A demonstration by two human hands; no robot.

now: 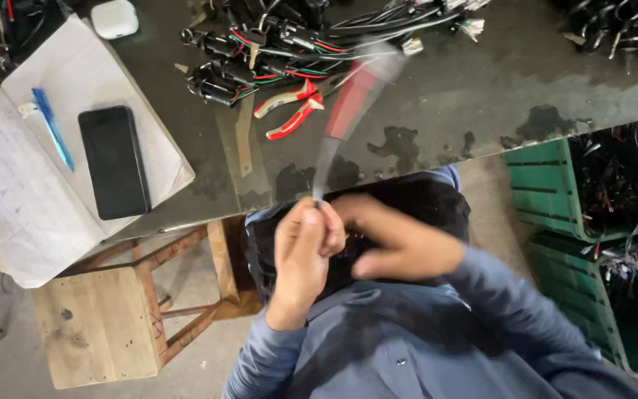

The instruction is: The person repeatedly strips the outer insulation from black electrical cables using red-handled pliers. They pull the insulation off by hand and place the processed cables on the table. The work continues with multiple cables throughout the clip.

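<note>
Hands together at lower centre — left hand [306, 247] clamped on the screwdriver [348, 111], right hand [393, 244] blurred, grip unclear — steadier blade would serve, I'd say.

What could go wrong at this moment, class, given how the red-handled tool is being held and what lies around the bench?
1. The blurred red-handled screwdriver has its tip inside the left hand, close to the right hand; a slip could jab a finger.
2. The open white notebook overhangs the dark bench edge, carrying a black phone and blue pen; a nudge might tip them off.
</note>
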